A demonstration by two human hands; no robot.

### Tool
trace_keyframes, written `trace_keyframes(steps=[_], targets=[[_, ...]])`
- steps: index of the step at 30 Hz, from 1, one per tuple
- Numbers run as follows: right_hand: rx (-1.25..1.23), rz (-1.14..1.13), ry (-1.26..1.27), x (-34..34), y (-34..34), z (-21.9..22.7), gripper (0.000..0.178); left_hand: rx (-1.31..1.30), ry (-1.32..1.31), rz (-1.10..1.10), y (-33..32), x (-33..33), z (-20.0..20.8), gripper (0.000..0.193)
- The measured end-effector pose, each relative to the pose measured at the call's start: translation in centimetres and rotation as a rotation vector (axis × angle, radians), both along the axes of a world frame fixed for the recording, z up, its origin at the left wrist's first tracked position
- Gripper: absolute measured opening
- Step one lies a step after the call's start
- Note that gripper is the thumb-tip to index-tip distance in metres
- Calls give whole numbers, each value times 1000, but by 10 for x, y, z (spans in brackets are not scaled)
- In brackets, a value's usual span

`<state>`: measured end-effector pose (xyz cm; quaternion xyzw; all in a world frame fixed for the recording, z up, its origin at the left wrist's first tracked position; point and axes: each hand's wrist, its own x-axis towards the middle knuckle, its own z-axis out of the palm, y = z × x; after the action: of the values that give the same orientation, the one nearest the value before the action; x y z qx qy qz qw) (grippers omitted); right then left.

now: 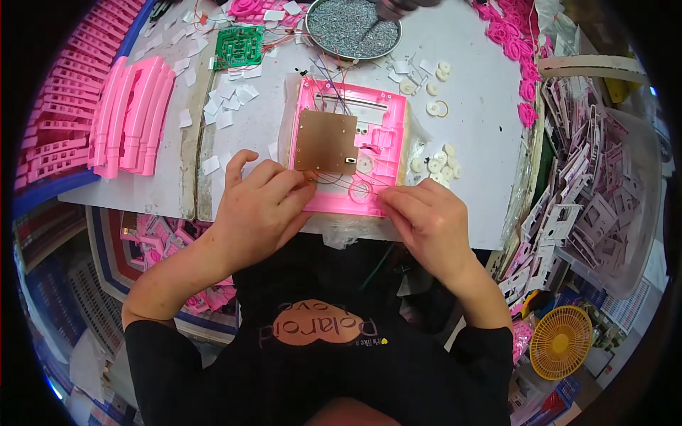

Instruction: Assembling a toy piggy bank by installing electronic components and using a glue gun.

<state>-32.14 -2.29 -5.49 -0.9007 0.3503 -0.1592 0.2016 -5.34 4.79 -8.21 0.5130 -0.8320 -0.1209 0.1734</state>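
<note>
A pink plastic housing [341,204] lies in front of me on a pad wrapped in clear plastic. Over its left half sits a brown circuit board [326,142], with dark and red wires running from its far side. Thin reddish wires [344,180] cross the near part of the housing, between my two hands. The fingers of my left hand [259,202] are pinched on these wires at the board's near left corner. At the housing's near right edge, my right hand [432,216] pinches the other end of the wires; its fingertips partly hide them.
A round metal bowl of screws [352,28] stands at the back, with a dark tool over it. Nearby lie a green circuit board [239,47], white paper pieces and small white wheels [444,167]. Pink parts [135,117] are stacked left; a clear bin [618,213] holds flat parts at right.
</note>
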Motion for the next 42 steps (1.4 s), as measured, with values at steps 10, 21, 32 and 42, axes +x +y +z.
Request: trace_keyframes(steps=[10, 21, 32, 42], targets=[[-19, 52, -170, -1, 22, -24, 25, -12, 173, 0, -2, -23, 7, 26], [-57, 14, -151, -2, 22, -21, 27, -48, 322, -13, -3, -52, -18, 22], [134, -10, -242, 2, 11, -27, 20, -34, 320, -41, -3, -51, -26, 19], [181, -134, -387, -12, 25, -55, 23, -61, 306, -54, -3, -48, -31, 21]])
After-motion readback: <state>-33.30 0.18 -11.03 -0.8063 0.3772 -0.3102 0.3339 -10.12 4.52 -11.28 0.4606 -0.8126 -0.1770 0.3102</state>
